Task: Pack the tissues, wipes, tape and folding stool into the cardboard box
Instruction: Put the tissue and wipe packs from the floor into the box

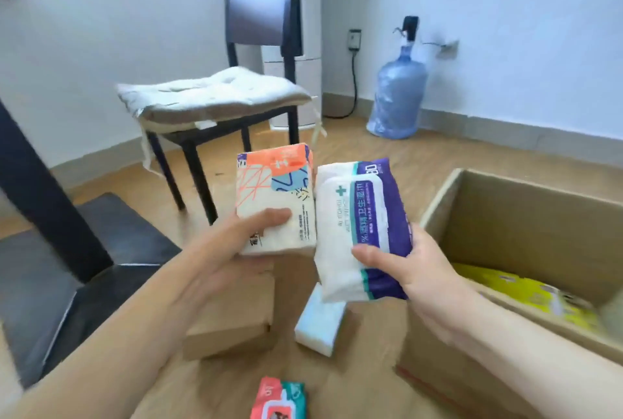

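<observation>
My left hand [232, 250] grips a white tissue pack with an orange and blue pattern [276, 189], held upright above the floor. Beside it my right hand [408, 270] holds a purple and white pack of wipes [360, 216]. The open cardboard box [505, 209] stands to the right, with a yellow packet [526, 294] inside it. On the floor below my hands lie a brown paper-wrapped pack [232, 327], a small white and pale blue pack [320, 324] and a red and green wipes packet [279, 398]. No tape or folding stool can be made out.
A black chair with a grey cushion [215, 98] stands behind my hands. A blue water jug [397, 95] rests against the far wall. A dark table leg [50, 203] and a dark cushion [67, 284] are on the left.
</observation>
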